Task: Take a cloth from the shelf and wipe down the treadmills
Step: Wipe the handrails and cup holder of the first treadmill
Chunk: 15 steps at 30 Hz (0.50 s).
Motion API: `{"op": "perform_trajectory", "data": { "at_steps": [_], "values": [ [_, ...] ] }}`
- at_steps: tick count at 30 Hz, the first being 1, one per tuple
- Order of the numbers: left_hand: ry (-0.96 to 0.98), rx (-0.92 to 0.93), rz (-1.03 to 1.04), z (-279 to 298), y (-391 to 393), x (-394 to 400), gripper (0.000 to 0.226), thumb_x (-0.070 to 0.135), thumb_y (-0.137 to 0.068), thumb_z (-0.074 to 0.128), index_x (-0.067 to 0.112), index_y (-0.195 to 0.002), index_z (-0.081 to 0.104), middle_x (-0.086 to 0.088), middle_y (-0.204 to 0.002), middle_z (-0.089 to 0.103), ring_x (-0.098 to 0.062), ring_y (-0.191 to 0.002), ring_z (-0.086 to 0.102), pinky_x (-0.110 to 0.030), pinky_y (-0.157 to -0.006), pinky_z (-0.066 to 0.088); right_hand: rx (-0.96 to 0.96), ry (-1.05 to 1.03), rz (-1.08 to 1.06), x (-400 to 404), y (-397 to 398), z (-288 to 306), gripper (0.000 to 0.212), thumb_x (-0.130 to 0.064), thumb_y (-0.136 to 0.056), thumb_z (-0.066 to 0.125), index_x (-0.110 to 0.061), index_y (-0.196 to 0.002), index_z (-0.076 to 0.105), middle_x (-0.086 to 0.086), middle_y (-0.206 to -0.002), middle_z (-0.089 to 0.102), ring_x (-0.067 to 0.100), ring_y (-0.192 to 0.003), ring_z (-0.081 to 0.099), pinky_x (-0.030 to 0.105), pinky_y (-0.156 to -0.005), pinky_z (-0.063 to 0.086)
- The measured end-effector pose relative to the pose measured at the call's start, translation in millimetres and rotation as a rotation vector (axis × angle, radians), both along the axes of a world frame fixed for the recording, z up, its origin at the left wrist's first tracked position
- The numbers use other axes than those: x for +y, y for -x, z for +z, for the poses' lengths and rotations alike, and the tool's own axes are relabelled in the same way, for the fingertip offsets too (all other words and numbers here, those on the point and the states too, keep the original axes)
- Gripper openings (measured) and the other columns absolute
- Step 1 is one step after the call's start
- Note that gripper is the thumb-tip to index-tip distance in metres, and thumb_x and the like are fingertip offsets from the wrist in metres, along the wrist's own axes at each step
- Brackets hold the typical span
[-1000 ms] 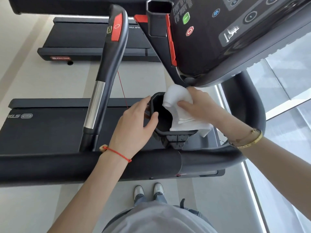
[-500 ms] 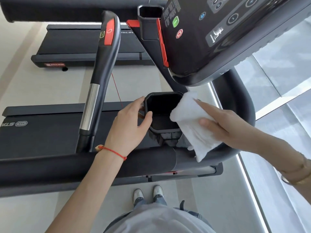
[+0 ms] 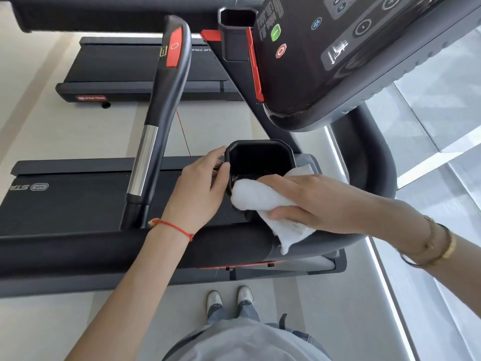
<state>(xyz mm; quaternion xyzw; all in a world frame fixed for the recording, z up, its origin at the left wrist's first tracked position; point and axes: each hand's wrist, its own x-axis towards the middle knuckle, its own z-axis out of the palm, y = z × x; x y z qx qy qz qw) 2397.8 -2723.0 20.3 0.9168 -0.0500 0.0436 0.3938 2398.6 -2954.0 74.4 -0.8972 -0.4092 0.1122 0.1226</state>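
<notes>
The cloth [image 3: 263, 198] hides the cup holder's [image 3: 260, 155] near rim (console lettering unreadable)

Pale floor [image 3: 78, 321]: two treadmills [image 3: 78, 209] [image 3: 135, 71] standing on it, plus person's shoes [image 3: 229, 299].

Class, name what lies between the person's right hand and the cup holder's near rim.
The white cloth, pressed under the right hand against the cup holder, in the head view.

Cloth [image 3: 263, 198] soft white terry; cup holder [image 3: 260, 157] matt black plastic; handrail [image 3: 143, 162] section polished metal.
</notes>
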Motion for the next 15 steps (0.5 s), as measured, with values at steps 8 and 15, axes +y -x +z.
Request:
{"op": "perform_trajectory", "data": {
  "at_steps": [8, 15],
  "values": [
    [0.015, 0.008, -0.003, 0.2, -1.5, -0.6, 0.040, 0.022, -0.102, 0.044, 0.020, -0.142, 0.048, 0.002, -0.114, 0.065, -0.012, -0.101, 0.060, -0.029, -0.090, 0.049, -0.096, 0.061, -0.002, 25.3, -7.9, -7.5, 0.052, -0.058, -0.092, 0.044, -0.016, -0.123, 0.046, -0.011, -0.075, 0.046, 0.021, -0.068, 0.054, 0.033, -0.065, 0.042],
    [0.011, 0.011, -0.006, -0.3, -1.0, 0.4, 0.040, 0.026, -0.100, 0.046, 0.024, -0.141, 0.049, 0.018, -0.100, 0.059, 0.007, -0.084, 0.054, -0.017, -0.081, 0.041, -0.196, 0.001, -0.040, 10.5, -3.9, -10.2, 0.062, -0.067, -0.086, 0.037, -0.011, -0.105, 0.056, -0.001, -0.073, 0.058, 0.025, -0.066, 0.057, 0.035, -0.057, 0.043]
  ]
}}
